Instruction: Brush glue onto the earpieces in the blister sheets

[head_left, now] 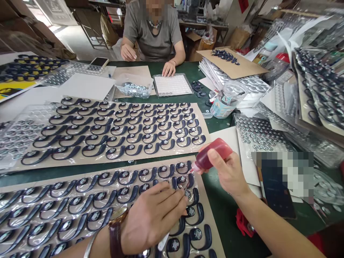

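My right hand (228, 170) grips a small red squeeze bottle (212, 153), its nozzle pointing left and down at a dark ear-hook part (185, 166) on the near cardboard sheet (208, 215). My left hand (154, 215), with a brown wristwatch, lies on the same sheet, fingers stretched toward the parts by the nozzle; the fingertips pinch together on a part, though I cannot make out exactly what. Rows of dark blue ear-hooks with round metal discs cover this sheet.
A second cardboard sheet (204, 118) of ear-hooks lies behind. Across the green table a person sits with a hand on a white tray (172, 85). A glass jar (227, 98), a bag of discs (134, 89), a phone (99, 61) and stacked blister trays (309, 82) stand around.
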The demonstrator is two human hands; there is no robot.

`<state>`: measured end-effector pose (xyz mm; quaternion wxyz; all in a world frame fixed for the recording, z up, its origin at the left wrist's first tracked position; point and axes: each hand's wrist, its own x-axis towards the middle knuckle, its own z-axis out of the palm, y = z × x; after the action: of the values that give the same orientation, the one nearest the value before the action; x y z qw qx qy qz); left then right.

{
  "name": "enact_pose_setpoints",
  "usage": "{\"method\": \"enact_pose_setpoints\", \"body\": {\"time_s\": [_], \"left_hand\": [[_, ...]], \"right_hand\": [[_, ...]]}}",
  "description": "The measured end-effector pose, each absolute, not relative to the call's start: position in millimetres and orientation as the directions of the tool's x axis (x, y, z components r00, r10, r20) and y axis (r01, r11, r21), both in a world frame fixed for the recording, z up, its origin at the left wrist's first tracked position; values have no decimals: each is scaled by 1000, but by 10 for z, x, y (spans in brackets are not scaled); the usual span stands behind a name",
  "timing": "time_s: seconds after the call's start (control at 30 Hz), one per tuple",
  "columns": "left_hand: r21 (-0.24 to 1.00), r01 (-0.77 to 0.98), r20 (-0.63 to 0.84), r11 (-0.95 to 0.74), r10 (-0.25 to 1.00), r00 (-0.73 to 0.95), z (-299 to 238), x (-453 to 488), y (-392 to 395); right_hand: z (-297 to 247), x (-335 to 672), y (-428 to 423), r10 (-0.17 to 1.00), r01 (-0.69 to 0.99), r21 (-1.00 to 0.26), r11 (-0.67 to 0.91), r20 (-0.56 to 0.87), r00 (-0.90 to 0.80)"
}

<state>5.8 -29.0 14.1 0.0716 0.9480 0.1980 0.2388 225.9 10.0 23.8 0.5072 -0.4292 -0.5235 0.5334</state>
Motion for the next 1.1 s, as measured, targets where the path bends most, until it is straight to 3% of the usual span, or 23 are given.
{"method": "enact_pose_setpoints", "body": {"time_s": [0.1, 0.23, 0.43, 0.87, 1.1], "left_hand": [[219, 359, 449, -907, 420, 789, 151, 123, -200], [159, 406, 482, -900, 430, 763, 180, 126, -193], [130, 451, 482, -883, 454, 749, 154, 15, -378], [162, 395, 506, -904, 420, 754, 32, 114, -668], [35, 349, 425, -936, 330, 843, 2, 113, -749]], "right_hand": [[76, 2313, 105, 997, -119, -990, 79, 78, 11], [8, 2351, 107, 997, -82, -994, 67, 65, 27], [57, 2329, 33, 994, -46, -995, 90, 92, -51], [-64, 2207, -98, 898, 277, -859, 431, 379, -224], [-50, 2184, -90, 864, 343, -797, 497, 420, -276]]}}
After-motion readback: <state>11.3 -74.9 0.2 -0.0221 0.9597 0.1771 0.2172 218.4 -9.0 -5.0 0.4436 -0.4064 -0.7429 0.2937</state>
